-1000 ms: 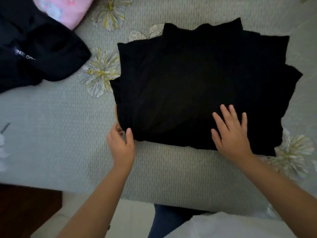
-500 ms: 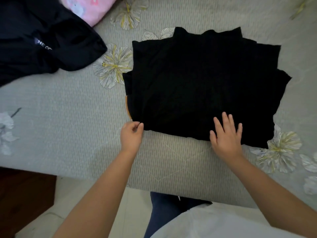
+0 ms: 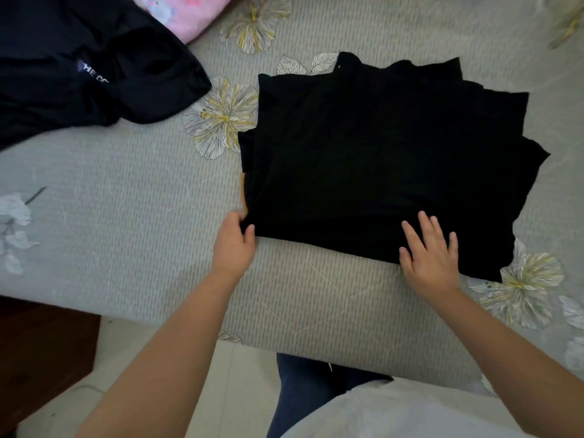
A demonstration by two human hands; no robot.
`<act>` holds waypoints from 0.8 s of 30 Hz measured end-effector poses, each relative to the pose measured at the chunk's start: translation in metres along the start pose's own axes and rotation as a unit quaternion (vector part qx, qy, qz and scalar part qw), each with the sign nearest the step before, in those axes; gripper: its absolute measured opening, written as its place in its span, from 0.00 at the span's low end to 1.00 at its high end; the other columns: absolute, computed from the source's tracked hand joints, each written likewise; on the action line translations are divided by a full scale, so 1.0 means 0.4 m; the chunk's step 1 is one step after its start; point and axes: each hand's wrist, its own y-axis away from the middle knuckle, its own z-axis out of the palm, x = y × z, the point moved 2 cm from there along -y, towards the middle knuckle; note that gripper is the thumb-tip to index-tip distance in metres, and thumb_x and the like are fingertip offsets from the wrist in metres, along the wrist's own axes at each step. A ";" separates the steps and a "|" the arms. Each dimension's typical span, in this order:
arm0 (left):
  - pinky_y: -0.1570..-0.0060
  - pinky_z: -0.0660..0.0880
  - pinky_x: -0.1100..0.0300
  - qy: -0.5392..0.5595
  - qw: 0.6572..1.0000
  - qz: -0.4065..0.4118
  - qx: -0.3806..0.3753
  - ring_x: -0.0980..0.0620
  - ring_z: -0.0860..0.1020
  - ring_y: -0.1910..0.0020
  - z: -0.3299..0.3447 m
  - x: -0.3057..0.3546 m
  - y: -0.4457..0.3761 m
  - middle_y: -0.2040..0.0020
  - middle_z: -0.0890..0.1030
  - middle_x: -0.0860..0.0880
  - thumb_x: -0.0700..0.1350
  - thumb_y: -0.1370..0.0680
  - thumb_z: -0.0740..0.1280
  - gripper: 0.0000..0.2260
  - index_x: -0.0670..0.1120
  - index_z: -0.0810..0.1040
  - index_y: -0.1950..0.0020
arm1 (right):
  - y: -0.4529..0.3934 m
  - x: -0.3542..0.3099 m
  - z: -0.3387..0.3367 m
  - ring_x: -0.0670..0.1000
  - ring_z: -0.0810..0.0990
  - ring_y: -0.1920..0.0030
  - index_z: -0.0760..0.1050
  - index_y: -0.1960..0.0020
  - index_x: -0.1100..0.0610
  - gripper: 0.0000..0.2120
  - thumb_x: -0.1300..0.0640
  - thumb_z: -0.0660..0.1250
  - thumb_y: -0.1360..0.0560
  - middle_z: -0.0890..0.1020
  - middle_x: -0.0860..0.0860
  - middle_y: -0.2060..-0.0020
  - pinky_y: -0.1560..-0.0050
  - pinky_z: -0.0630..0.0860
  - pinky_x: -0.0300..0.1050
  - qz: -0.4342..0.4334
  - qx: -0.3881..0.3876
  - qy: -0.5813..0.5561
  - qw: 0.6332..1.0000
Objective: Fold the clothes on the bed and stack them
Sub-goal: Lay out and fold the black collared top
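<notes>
A stack of folded black clothes (image 3: 388,159) lies on the grey flowered bed (image 3: 126,216), right of centre. An orange edge (image 3: 243,197) shows under its left side. My left hand (image 3: 234,245) pinches the stack's near left corner between thumb and fingers. My right hand (image 3: 429,251) rests flat with spread fingers on the stack's near edge. A crumpled dark navy garment with white lettering (image 3: 82,67) lies unfolded at the far left of the bed.
A pink patterned item (image 3: 186,11) lies at the top behind the navy garment. The bed's near edge runs across the lower part of the view, with pale floor (image 3: 202,374) and dark wood (image 3: 41,349) below left.
My left hand has closed its thumb and fingers on the stack's near left corner. My right hand has stayed flat on the near edge. The camera view has shifted slightly.
</notes>
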 end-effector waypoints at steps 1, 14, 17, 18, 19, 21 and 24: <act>0.60 0.64 0.64 -0.034 0.999 -0.011 -0.014 0.50 0.72 0.56 0.014 -0.005 0.003 0.53 0.72 0.46 0.41 0.21 0.59 0.08 0.39 0.70 0.44 | 0.000 0.003 -0.001 0.54 0.47 0.25 0.59 0.27 0.56 0.23 0.55 0.57 0.21 0.53 0.55 0.25 0.28 0.40 0.54 -0.004 -0.007 0.004 1.000; 0.36 0.62 0.40 -0.199 0.947 0.251 0.040 0.31 0.66 0.34 0.071 0.139 0.087 0.35 0.69 0.31 0.34 0.28 0.69 0.22 0.32 0.70 0.36 | 0.103 0.188 -0.071 0.65 0.76 0.51 0.75 0.51 0.70 0.15 0.56 0.62 0.23 0.78 0.67 0.56 0.51 0.70 0.55 0.317 0.116 -0.152 0.929; 0.28 0.45 0.50 -0.289 0.926 0.237 -0.056 0.42 0.49 0.25 0.125 0.143 0.060 0.25 0.54 0.41 0.45 0.22 0.61 0.26 0.41 0.57 0.26 | 0.105 0.206 -0.054 0.62 0.76 0.58 0.77 0.56 0.70 0.13 0.61 0.59 0.22 0.77 0.64 0.63 0.58 0.69 0.50 0.305 0.141 -0.237 0.912; 0.28 0.43 0.51 -0.310 0.924 0.210 -0.070 0.44 0.45 0.25 0.134 0.133 0.044 0.24 0.50 0.42 0.48 0.21 0.59 0.27 0.43 0.53 0.25 | 0.105 0.220 -0.057 0.62 0.75 0.58 0.77 0.57 0.70 0.12 0.63 0.59 0.22 0.77 0.64 0.63 0.58 0.68 0.50 0.322 0.165 -0.248 0.899; 0.28 0.43 0.51 -0.329 0.922 0.184 -0.085 0.44 0.43 0.25 0.138 0.124 0.030 0.24 0.47 0.42 0.51 0.21 0.58 0.28 0.44 0.50 0.25 | 0.104 0.238 -0.062 0.63 0.76 0.58 0.76 0.56 0.71 0.12 0.63 0.58 0.23 0.77 0.65 0.62 0.58 0.68 0.50 0.345 0.184 -0.249 0.886; 0.28 0.46 0.51 -0.375 0.906 0.158 -0.116 0.42 0.42 0.26 0.140 0.114 0.014 0.24 0.44 0.41 0.54 0.21 0.56 0.30 0.45 0.46 0.24 | 0.107 0.275 -0.065 0.65 0.76 0.55 0.75 0.55 0.72 0.12 0.64 0.58 0.23 0.78 0.68 0.59 0.57 0.68 0.51 0.383 0.181 -0.225 0.878; 0.28 0.47 0.52 -0.425 0.881 0.153 -0.143 0.42 0.42 0.26 0.135 0.123 0.010 0.24 0.43 0.40 0.56 0.21 0.54 0.31 0.45 0.44 0.24 | 0.105 0.286 -0.062 0.66 0.74 0.49 0.75 0.52 0.72 0.12 0.63 0.58 0.23 0.77 0.69 0.54 0.51 0.67 0.55 0.372 0.116 -0.139 0.911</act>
